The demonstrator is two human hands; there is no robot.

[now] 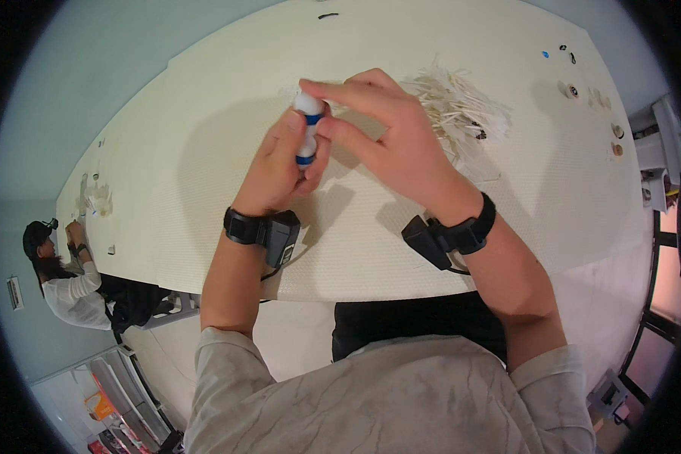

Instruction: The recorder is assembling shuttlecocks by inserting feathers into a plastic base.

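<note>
A small white cylindrical container with blue bands (308,142) is held upright above the white table, in front of me. My left hand (278,163) is closed around its side, with the thumb along the front and the fingers behind. From the right, my right hand (382,125) grips its upper end. The index finger lies over the white top and the thumb presses near the upper blue band. Fingers cover part of the container, so its full shape is hidden. Just beyond my right hand spreads a loose pile of thin white sticks (461,106).
The wide white table (234,261) has its near edge at my waist. Small round items (572,91) lie toward its right end, and a dark strip (328,15) at the far edge. At far left another person (72,291) works at the table beside a small white pile (98,199).
</note>
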